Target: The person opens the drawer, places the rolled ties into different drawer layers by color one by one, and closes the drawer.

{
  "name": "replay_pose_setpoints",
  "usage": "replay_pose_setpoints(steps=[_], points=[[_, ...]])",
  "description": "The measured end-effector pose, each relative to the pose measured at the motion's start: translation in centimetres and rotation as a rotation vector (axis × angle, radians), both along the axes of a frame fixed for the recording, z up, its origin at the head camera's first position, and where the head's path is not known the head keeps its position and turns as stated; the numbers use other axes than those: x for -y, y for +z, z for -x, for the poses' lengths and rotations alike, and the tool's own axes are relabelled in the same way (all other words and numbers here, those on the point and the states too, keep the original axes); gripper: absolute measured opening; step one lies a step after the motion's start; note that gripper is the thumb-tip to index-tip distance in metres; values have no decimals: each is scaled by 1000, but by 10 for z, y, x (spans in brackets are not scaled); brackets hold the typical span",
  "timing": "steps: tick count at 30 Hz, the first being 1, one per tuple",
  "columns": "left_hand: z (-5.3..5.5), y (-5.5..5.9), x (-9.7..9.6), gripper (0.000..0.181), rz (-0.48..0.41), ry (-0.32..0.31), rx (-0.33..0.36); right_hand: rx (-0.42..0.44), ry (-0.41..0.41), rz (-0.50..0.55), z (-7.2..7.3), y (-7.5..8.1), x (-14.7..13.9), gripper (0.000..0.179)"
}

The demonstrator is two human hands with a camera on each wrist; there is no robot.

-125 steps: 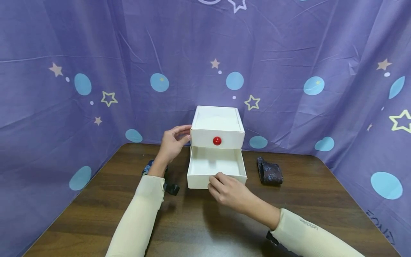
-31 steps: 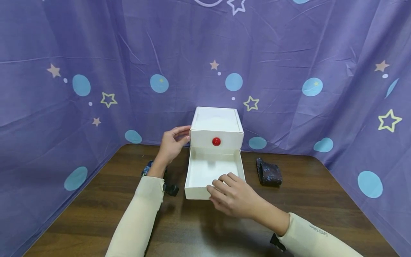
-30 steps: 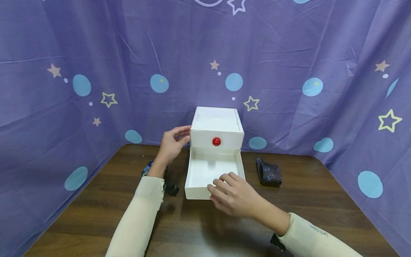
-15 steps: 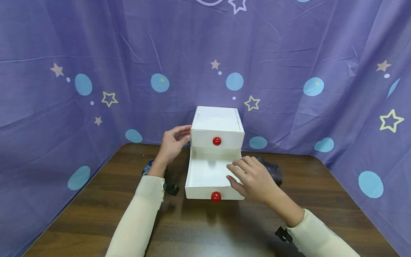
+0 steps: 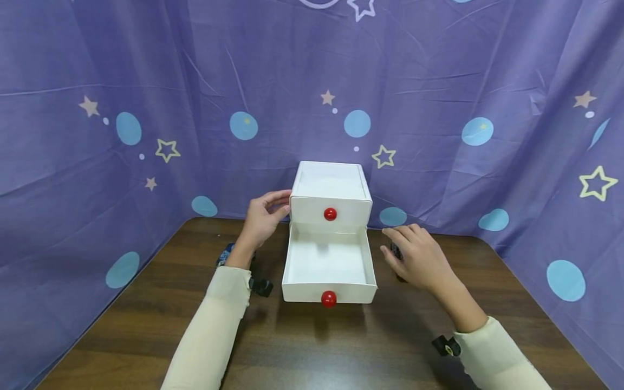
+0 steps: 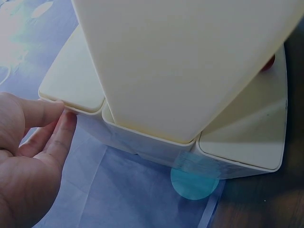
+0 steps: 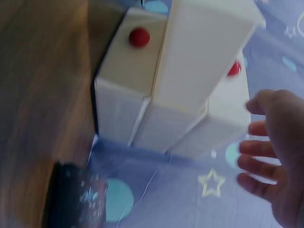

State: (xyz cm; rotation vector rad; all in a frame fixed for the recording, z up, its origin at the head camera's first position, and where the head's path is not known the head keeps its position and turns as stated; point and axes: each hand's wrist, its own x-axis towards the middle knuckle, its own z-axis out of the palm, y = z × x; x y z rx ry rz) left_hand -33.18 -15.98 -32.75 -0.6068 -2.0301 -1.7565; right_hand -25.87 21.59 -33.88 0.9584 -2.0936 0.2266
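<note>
Fingers of your left hand (image 5: 262, 216) are lying straight against the upper left corner of the white drawer box (image 5: 330, 187), thumb on top at the edge, not curling round anything; the forearm is running up from the near left in its cream sleeve. Your right hand (image 5: 416, 257) is hovering palm-down over the dark patterned cloth roll (image 5: 396, 252) to the right of the box, fingers spread and relaxed, and you are gripping nothing with it; whether the fingertips are touching the roll, the head view is not showing.

The box is standing at the back middle of the brown table (image 5: 312, 346), against the purple curtain (image 5: 146, 81). Its lower drawer (image 5: 327, 265) is sitting pulled out toward you, showing a bare white floor and a red knob (image 5: 329, 298) on its front; the upper drawer is sitting closed with its own red knob (image 5: 330, 214).

Your left wrist view is giving you what the head view is hiding: the fingertips (image 6: 61, 124) meeting the box wall just under the top rim. Your right wrist view is showing the roll (image 7: 76, 197) from the side, blurred, lying well apart from the open fingers (image 7: 259, 164), with both knobs beyond it.
</note>
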Motion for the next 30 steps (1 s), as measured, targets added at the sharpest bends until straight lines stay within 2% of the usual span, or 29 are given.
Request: replay_pose_setpoints(steps=[6,11,16,22,30], points=[[1,1,-2,36,-1,1,1,195,-157,-64,10,-5,-28,43],[0,1,0,37,-1,5,14,345,-231,-113,24,-15,-43,42],[0,0,0,37,-6,3,12,444,-241,-157,36,-28,-54,40],[2,-2,0,36,-10,8,6,501,-218,-192,47,-42,-60,40],[2,0,0,36,-7,12,11,603,-244,-201,56,-52,-62,42]])
